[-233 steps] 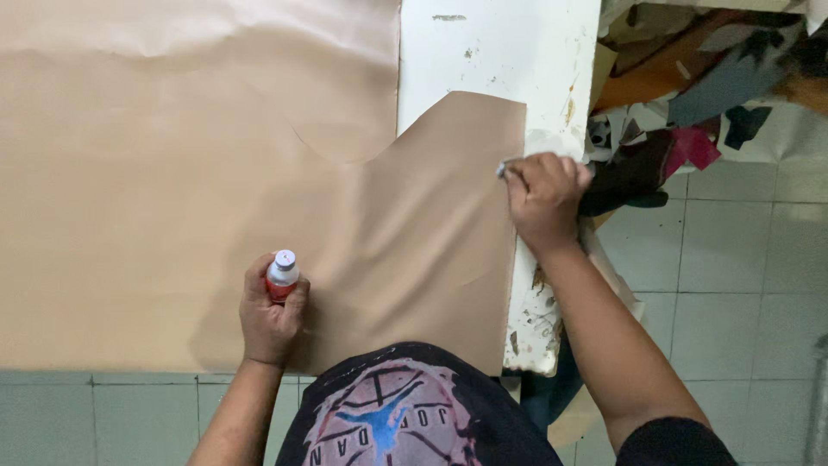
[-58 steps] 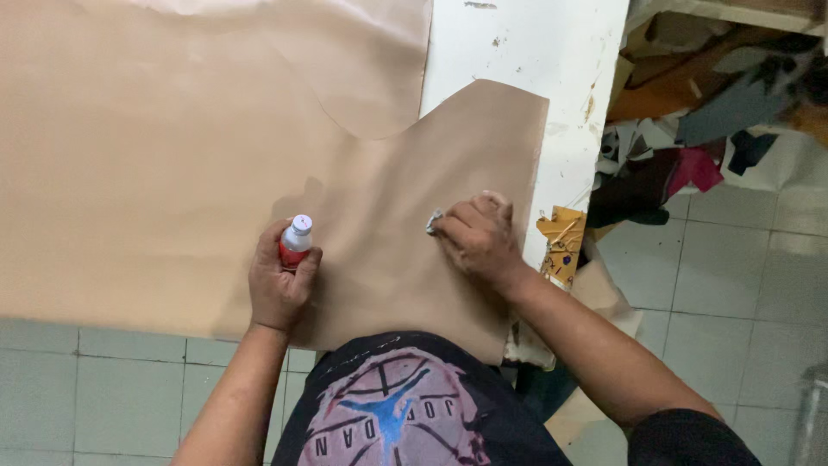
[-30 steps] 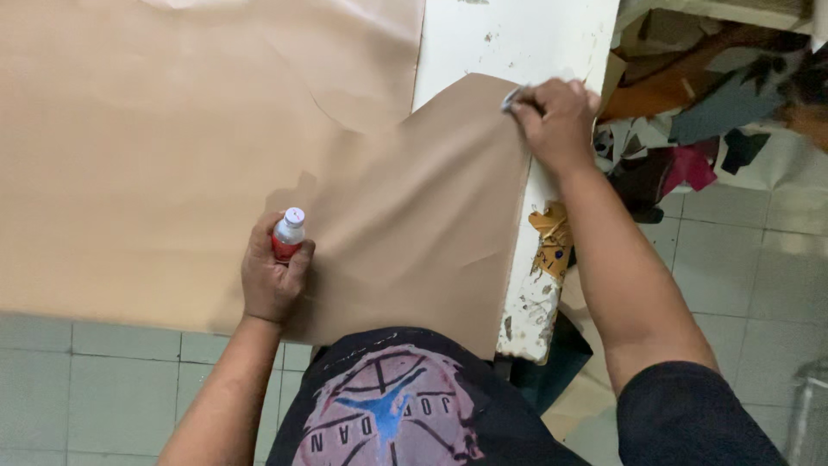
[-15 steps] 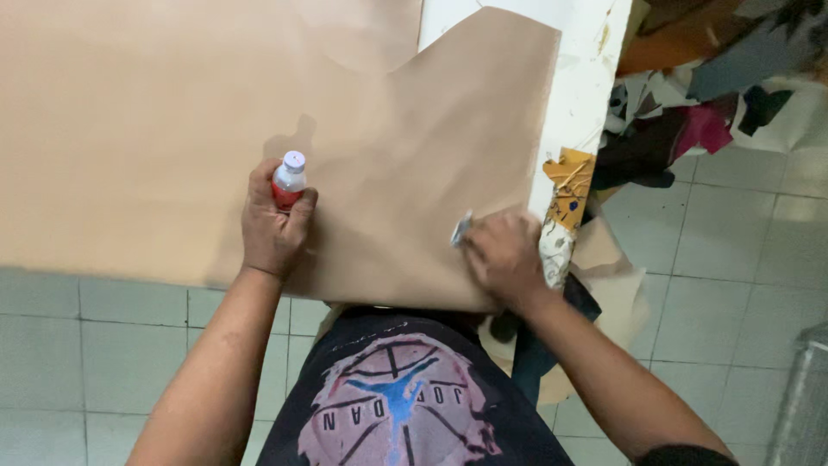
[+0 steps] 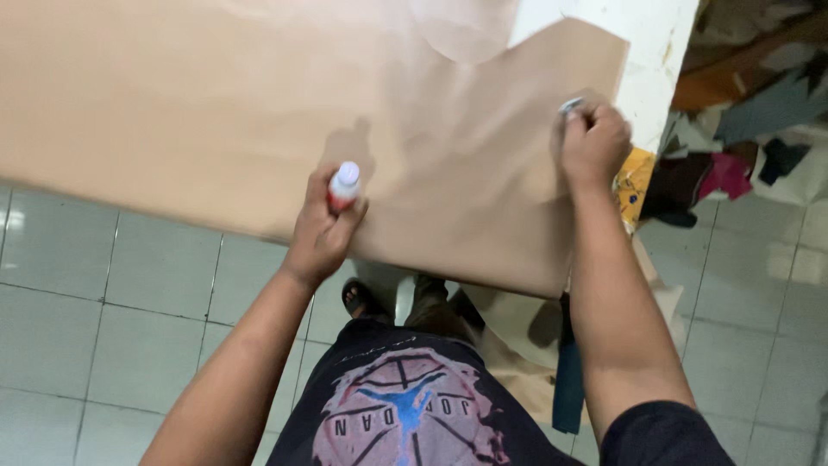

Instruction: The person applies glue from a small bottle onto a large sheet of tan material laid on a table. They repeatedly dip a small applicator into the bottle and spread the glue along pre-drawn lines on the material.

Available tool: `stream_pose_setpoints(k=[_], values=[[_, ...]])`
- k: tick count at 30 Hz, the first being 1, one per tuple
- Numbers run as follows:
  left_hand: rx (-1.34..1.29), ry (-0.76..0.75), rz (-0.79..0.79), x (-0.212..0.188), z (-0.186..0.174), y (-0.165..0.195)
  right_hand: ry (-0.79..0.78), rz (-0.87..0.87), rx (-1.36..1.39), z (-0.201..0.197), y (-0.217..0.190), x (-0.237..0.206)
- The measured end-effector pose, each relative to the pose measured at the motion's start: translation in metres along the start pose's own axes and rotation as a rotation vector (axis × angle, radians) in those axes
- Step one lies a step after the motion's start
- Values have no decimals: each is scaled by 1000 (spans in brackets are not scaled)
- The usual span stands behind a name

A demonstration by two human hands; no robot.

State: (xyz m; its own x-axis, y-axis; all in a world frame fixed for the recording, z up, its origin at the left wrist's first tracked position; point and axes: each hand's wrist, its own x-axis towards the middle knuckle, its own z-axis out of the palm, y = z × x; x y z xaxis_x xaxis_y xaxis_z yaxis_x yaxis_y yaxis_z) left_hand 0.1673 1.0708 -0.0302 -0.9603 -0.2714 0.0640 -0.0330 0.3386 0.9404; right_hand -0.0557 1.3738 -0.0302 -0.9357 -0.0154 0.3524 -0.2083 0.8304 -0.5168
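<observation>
Leather, a big tan sheet (image 5: pixel 216 103), fills the upper left and middle of the frame and lies flat on a white table (image 5: pixel 655 52), with one flap reaching toward the upper right. Its lower edge hangs just past the table, above a floor of pale grey tiles (image 5: pixel 95 328). The left hand (image 5: pixel 323 233) sits at that lower edge, near the middle of the frame, with its fingers wrapped tight around a small red bottle with a white cap (image 5: pixel 343 185), held upright on the sheet. The right hand (image 5: pixel 593 142) is in the upper right, curled into a fist and pressing down on the flap; a small grey thing (image 5: pixel 571 105) pokes out of the top of the fist, too blurry to tell what it is. Just beside that hand a yellow scrap (image 5: pixel 636 177) hangs at the table's edge. Farther right, a heap of dark, pink and brown scraps (image 5: pixel 733 164) lies on the floor.
</observation>
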Motion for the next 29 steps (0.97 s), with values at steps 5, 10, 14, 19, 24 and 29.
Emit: stream_pose_setpoints(k=[5, 10, 14, 19, 24, 29], values=[[-152, 98, -201, -76, -59, -10, -289, -478, 135, 19, -88, -103], [-87, 285, -359, -153, -117, -29, -482, -647, 95, 43, -125, -133], [-7, 396, -387, -193, -151, -47, -169, -365, -78, 49, -112, -68], [-29, 445, -446, -208, -160, -58, -374, -385, -81, 34, -101, -117], [-18, 382, -477, -180, -157, -53, -325, -356, -47, 46, -116, -114], [204, 199, -261, -129, -146, -54, -323, -307, -10, 79, -134, -29]])
